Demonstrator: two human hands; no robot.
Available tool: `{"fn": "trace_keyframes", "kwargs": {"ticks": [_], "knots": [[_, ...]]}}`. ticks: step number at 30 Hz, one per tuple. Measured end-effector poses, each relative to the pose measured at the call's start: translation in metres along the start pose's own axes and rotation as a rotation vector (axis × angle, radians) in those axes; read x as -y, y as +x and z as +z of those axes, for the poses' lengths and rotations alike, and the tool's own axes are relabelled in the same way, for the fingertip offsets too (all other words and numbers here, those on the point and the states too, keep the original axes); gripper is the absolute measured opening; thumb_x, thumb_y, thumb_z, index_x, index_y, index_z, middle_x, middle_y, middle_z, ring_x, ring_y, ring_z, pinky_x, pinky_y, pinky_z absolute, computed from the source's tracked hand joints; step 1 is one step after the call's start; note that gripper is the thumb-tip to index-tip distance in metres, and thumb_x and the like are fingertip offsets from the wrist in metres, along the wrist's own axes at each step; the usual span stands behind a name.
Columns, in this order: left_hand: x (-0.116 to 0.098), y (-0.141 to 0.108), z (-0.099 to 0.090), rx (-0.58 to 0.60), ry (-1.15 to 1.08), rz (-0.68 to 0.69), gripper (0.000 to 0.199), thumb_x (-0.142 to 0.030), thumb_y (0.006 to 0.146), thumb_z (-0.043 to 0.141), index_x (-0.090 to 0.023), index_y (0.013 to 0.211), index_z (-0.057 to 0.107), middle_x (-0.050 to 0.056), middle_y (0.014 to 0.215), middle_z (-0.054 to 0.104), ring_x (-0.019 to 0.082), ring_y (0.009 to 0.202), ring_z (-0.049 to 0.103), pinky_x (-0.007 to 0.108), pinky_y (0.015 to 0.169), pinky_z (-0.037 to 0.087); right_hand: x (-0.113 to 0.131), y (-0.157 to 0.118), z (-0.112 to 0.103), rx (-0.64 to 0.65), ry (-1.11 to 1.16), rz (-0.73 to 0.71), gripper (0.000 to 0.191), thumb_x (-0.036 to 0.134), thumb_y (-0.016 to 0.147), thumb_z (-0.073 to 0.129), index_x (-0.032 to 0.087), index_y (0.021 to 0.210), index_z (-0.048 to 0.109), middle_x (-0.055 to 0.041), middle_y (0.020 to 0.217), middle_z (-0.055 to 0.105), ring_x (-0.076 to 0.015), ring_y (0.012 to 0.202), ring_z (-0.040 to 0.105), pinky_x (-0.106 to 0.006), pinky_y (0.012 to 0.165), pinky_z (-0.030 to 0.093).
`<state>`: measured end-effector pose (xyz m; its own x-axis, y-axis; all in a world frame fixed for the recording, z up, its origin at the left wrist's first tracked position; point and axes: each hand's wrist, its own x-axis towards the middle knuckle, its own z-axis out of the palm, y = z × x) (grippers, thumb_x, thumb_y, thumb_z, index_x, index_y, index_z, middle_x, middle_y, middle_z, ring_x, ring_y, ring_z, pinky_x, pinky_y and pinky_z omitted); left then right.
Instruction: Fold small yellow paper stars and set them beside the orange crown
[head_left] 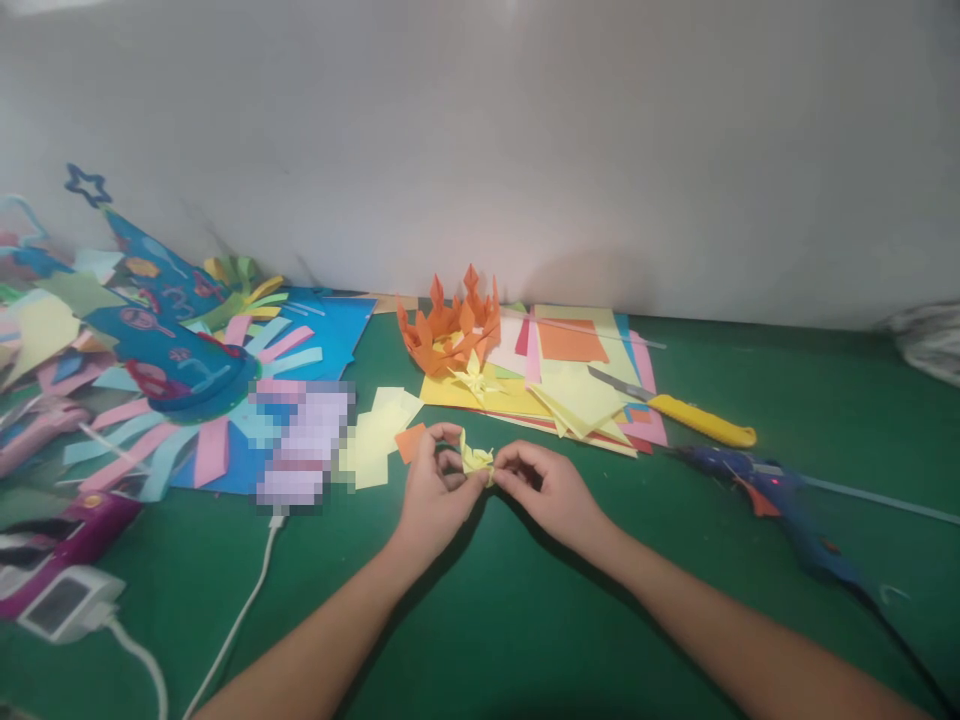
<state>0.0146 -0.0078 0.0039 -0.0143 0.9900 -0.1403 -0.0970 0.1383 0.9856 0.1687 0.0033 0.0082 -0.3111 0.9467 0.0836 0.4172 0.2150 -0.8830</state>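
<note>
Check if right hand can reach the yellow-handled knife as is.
Probably yes: the yellow-handled knife lies uncovered, ahead and to the right, and nothing visible blocks the right hand. That hand pinches folded yellow paper, though, so it likely must let go first.

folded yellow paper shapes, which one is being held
The nearer yellow shape, held by both the left hand and the right hand; the other yellow shape lies untouched in front of the orange crown.

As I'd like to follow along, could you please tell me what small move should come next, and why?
Perhaps crease the yellow folded paper at its lower right: the right hand pinches there, while the left hand holds it too.
</note>
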Motion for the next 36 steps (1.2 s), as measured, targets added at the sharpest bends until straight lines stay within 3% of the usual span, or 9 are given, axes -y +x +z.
{"fn": "trace_keyframes", "kwargs": {"ticks": [23,30,36], "knots": [[-0.0011,-0.0028,0.0028,0.052,-0.023,0.019,0.049,-0.017,0.066,0.068,-0.023,0.104,0.038,-0.006,0.082,0.045,0.004,0.061,0.054,0.017,0.058,0.048,-0.0004,0.0016,-0.0009,0.042,0.095,0.068,0.008,0.025,0.08,0.055,0.018,0.077,0.057,0.0024,0.063,0.054,-0.0116,0.057,0.049,-0.022,0.054,0.038],[-0.0036,-0.0004,0.0012,0.016,-0.032,0.002,0.047,-0.014,0.068,0.064,-0.023,0.103,0.035,-0.006,0.077,0.05,0.005,0.058,0.057,0.015,0.054,0.046,-0.0038,-0.0008,0.0015,-0.044,0.008,-0.028,0.005,0.023,0.08,0.059,0.02,0.084,0.057,0.0012,0.071,0.059,-0.0118,0.058,0.053,-0.021,0.053,0.042],[-0.0052,0.0015,0.0003,-0.006,-0.079,-0.017,0.048,-0.012,0.065,0.065,-0.022,0.102,0.036,-0.006,0.076,0.051,0.005,0.06,0.057,0.015,0.054,0.046,-0.0053,-0.0029,-0.0027,-0.118,-0.192,-0.201,0.006,0.022,0.082,0.061,0.023,0.086,0.066,-0.0004,0.081,0.069,-0.0163,0.075,0.062,-0.027,0.07,0.046]]}}
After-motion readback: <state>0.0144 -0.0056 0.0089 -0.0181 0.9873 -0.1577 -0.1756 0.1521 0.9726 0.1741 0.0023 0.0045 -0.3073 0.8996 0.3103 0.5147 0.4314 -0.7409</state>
